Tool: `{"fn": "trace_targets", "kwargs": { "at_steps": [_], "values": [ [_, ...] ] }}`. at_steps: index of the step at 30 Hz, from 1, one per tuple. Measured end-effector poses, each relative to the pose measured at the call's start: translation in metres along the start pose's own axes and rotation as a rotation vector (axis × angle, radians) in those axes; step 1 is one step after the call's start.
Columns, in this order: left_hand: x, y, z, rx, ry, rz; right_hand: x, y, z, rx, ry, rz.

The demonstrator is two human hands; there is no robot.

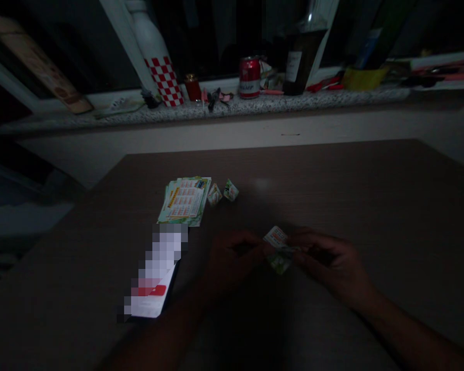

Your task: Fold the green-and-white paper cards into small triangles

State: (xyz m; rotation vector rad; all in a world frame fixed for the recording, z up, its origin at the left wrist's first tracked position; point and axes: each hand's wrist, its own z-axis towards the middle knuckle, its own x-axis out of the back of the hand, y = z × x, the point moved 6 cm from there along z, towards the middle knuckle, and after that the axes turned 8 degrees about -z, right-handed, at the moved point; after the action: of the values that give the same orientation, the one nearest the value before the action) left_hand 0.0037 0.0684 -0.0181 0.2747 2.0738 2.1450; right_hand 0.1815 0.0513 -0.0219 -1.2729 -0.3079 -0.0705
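Note:
Between my two hands, just above the table, is a small folded piece of printed paper (277,237), white with red print on top and green below. My left hand (235,257) pinches its left edge with thumb and forefinger. On the other side, my right hand (332,260) grips the right edge the same way. Farther back lie two small folded papers (231,190), beside a stack of printed sheets (183,201) with calendar-like grids. Left of my left forearm rests a lit phone (154,278), its screen partly blurred out. Dim light hides some finger detail.
The brown wooden table (332,185) ends at a wall below a speckled stone sill (216,108). On the sill stand a red-and-white checkered bottle (164,72), a red can (249,77), a dark bottle (303,62) and a yellow container (365,78).

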Motion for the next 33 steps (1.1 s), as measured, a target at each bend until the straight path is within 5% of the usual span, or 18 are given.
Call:
{"fn": "trace_targets", "kwargs": {
  "at_steps": [10,19,33],
  "values": [
    [0.0,0.01,0.0,-0.124,0.016,-0.053,0.004,-0.011,0.003,0.046,0.054,-0.013],
    [-0.005,0.01,-0.006,-0.057,0.115,-0.052,0.006,-0.005,-0.005,-0.059,0.234,-0.032],
    [-0.008,0.003,-0.006,-0.006,0.132,-0.08,0.005,0.001,-0.005,-0.157,0.282,0.006]
  ]
}}
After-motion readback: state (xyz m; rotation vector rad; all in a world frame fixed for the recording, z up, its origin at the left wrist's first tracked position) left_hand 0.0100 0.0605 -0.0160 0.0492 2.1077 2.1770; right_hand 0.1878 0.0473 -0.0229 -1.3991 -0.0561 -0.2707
